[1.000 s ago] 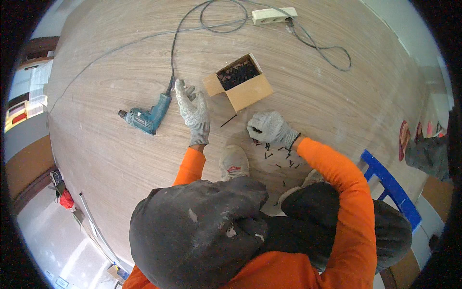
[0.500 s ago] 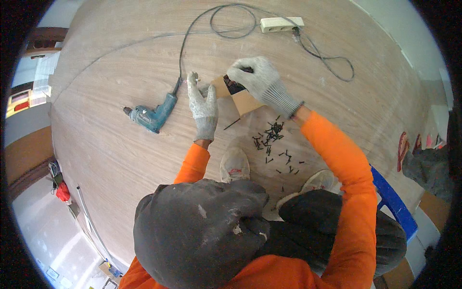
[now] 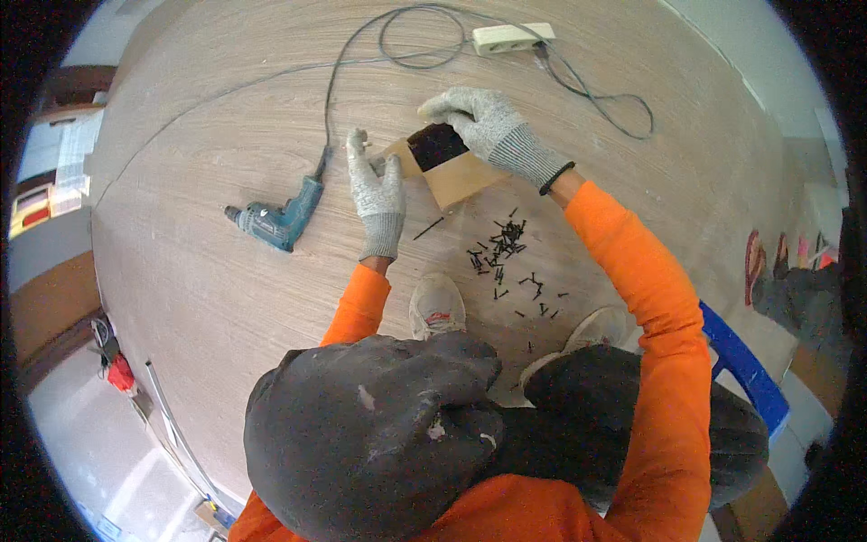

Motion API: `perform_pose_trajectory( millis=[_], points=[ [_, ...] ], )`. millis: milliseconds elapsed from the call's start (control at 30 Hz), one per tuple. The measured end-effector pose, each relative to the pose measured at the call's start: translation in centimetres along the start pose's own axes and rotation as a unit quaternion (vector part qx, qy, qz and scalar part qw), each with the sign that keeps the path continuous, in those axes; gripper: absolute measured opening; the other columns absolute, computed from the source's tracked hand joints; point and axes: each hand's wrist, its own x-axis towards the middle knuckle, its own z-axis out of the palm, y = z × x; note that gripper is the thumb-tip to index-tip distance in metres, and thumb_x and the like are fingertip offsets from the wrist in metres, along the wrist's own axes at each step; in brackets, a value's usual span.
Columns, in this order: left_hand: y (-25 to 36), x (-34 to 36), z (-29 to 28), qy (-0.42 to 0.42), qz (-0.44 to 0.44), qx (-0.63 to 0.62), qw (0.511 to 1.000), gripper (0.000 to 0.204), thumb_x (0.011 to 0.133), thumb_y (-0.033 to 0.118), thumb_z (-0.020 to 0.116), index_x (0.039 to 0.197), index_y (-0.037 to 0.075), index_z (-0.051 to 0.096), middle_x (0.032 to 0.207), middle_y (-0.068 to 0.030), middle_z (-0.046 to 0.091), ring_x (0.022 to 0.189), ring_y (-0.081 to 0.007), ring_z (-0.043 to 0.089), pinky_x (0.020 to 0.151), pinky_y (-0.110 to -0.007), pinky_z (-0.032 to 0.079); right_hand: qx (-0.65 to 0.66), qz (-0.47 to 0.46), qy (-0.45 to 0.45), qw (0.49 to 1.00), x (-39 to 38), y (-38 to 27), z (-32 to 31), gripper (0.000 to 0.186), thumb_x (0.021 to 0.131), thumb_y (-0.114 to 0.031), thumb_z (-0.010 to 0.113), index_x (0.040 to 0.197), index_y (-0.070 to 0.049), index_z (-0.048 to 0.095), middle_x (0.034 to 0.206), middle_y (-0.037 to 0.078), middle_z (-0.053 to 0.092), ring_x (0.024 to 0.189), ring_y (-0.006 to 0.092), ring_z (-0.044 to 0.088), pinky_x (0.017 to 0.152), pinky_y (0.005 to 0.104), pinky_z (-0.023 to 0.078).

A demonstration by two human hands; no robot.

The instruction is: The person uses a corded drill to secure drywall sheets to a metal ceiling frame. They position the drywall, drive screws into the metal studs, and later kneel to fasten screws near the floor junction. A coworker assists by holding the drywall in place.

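An open cardboard box with a dark interior sits on the wood-grain surface. My right hand, in a grey knit glove, is over its top, fingers curled together; what they hold, if anything, is hidden. Beside the box's left flap, my left hand, gloved too, is raised with index and thumb apart; whether it touches the flap is unclear. Loose black screws lie scattered below the box, and one long dark piece lies apart from them. A teal corded drill lies to my left.
A white power strip and looped grey cable are at the back. My shoes are near the screws. A blue plastic piece, red sandals and dark cloth are at the right. Long pale strips lie beyond the surface's lower-left edge.
My right hand has risen from the scattered screws to the top of the box, uncovering more of them. My left hand has shifted slightly upward and to the right, toward the box flap.
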Motion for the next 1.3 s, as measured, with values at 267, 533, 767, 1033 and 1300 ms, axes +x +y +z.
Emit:
perform_pose_trajectory(
  millis=[267, 533, 767, 1033, 1300],
  points=[
    [-0.6, -0.9, -2.2, -0.002, -0.083, -0.030, 0.996, 0.070, 0.097, 0.002, 0.066, 0.161, 0.003, 0.038, 0.146, -0.0133, 0.056, 0.105, -0.0176, 0.064, 0.097, -0.035, 0.052, -0.065, -0.030, -0.013, 0.997, -13.1, -3.1, -2.5, 0.038, 0.092, -0.020, 0.076, 0.128, -0.011, 0.070, 0.128, 0.015, 0.069, 0.124, 0.0358, 0.063, 0.106, 0.0461, 0.051],
    [-1.1, -1.3, -3.4, -0.033, -0.106, 0.032, 0.993, 0.072, 0.099, 0.004, 0.066, 0.163, 0.005, 0.035, 0.154, -0.0155, 0.052, 0.110, -0.0194, 0.062, 0.099, -0.035, 0.051, -0.181, -0.134, -0.275, 0.935, -31.3, 2.9, -1.1, 0.085, 0.088, -0.052, 0.077, 0.160, -0.021, 0.044, 0.165, 0.014, 0.040, 0.152, 0.0373, 0.038, 0.126, 0.0576, 0.029],
    [-1.9, -1.6, -3.0, -0.038, -0.077, 0.043, 0.995, 0.069, 0.098, 0.004, 0.066, 0.161, 0.006, 0.037, 0.150, -0.0129, 0.054, 0.106, -0.0190, 0.061, 0.099, -0.036, 0.050, -0.052, -0.267, -0.418, 0.867, -32.3, 2.0, 2.9, 0.064, 0.097, -0.046, 0.062, 0.155, -0.023, 0.049, 0.167, 0.013, 0.040, 0.157, 0.0355, 0.033, 0.129, 0.0596, 0.023],
    [-2.0, -0.3, -2.4, -0.030, -0.034, 0.111, 0.993, 0.065, 0.099, 0.012, 0.068, 0.158, 0.004, 0.041, 0.140, -0.0128, 0.056, 0.101, -0.0187, 0.062, 0.093, -0.035, 0.051, -0.168, -0.167, -0.233, 0.943, -31.4, 3.0, 3.3, 0.053, 0.094, -0.028, 0.061, 0.146, -0.019, 0.056, 0.159, 0.012, 0.049, 0.150, 0.0334, 0.043, 0.123, 0.0566, 0.034],
    [-4.0, -1.4, -2.1, -0.018, -0.011, 0.085, 0.996, 0.066, 0.099, 0.000, 0.063, 0.158, 0.001, 0.034, 0.139, -0.0168, 0.057, 0.118, -0.0231, 0.063, 0.107, -0.038, 0.049, -0.068, -0.059, -0.427, 0.900, -33.7, -0.6, 1.7, 0.023, 0.092, -0.025, 0.066, 0.110, -0.012, 0.072, 0.107, 0.011, 0.072, 0.101, 0.0304, 0.071, 0.083, 0.0452, 0.056]
  ],
)
